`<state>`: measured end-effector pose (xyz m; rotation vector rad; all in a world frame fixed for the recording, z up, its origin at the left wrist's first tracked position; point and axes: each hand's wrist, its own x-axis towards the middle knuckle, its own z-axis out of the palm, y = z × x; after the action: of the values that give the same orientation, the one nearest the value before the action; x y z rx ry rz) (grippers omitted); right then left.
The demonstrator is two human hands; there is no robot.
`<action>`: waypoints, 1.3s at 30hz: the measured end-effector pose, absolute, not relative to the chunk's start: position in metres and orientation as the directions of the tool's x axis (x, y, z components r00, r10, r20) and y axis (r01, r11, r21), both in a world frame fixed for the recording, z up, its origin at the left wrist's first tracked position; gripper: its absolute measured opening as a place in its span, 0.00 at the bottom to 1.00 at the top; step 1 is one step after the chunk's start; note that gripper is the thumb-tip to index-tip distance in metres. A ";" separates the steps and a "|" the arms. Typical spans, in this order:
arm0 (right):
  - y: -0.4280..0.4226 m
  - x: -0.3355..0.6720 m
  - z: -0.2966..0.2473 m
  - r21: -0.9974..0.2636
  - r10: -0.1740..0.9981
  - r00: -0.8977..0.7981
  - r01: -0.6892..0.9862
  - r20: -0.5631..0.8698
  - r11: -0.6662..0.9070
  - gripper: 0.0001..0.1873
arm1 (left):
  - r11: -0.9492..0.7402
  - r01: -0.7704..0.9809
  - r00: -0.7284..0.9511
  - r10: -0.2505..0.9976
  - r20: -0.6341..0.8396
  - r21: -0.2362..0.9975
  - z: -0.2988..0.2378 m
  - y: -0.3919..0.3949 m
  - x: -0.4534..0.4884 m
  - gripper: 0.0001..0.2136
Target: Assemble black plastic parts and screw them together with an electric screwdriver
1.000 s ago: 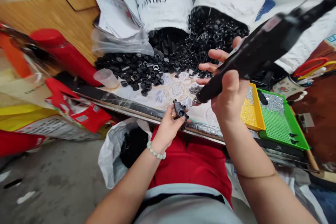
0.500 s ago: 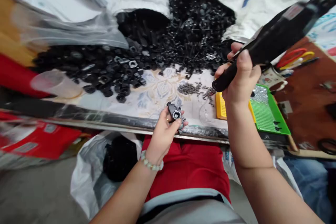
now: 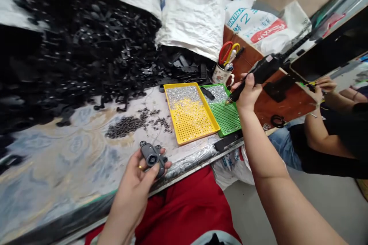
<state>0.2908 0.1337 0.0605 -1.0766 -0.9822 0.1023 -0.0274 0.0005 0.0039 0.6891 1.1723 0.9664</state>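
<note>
A dark grey plastic housing (image 3: 150, 154) with a round opening and small screw lugs is pinched in my left hand (image 3: 133, 182), near the table's front edge. My right hand (image 3: 247, 95) is wrapped round a black electric screwdriver (image 3: 266, 69). Its bit points down and left over the green perforated tray (image 3: 227, 116), where shiny small screws fill the far end. Whether the bit touches anything there I cannot tell. A yellow perforated tray (image 3: 188, 132), also partly covered with silvery screws, lies just left of the green one. Small dark screws (image 3: 123, 126) are scattered on the table beyond my left hand.
Black plastic parts (image 3: 109, 46) spill from white sacks (image 3: 192, 11) along the back. A mug (image 3: 221, 74) with scissors stands behind the green tray. At right, a co-worker's hands (image 3: 319, 90) work beside a reddish-brown board (image 3: 287, 103).
My view has swung to the right. The screwdriver in my right hand has gone from beside the loose dark screws to over the green tray. My left hand keeps hold of the housing.
</note>
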 end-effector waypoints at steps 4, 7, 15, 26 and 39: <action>0.157 0.305 0.048 -0.768 0.542 0.551 0.377 0.635 0.517 0.21 | 0.499 -0.207 0.002 0.860 -0.510 0.841 0.006 0.002 -0.025 0.24; 0.169 0.312 0.041 -0.800 0.588 0.543 0.374 0.599 0.469 0.24 | 0.509 -0.183 -0.035 0.852 -0.523 0.841 0.006 0.003 -0.025 0.25; 0.177 0.324 0.028 -0.803 0.577 0.559 0.428 0.595 0.414 0.26 | 0.539 -0.159 -0.060 0.831 -0.553 0.827 0.004 0.005 -0.024 0.27; 0.176 0.321 0.026 -0.805 0.591 0.547 0.437 0.593 0.402 0.26 | 0.515 -0.152 -0.057 0.847 -0.528 0.843 0.008 0.004 -0.021 0.25; 0.173 0.317 0.027 -0.800 0.567 0.565 0.418 0.600 0.431 0.26 | 0.502 -0.166 -0.045 0.856 -0.515 0.849 0.007 0.001 -0.022 0.26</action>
<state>0.3169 0.1729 0.0275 -1.1789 -1.0298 0.1167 -0.0223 0.0013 0.0069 0.6620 1.3692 0.9329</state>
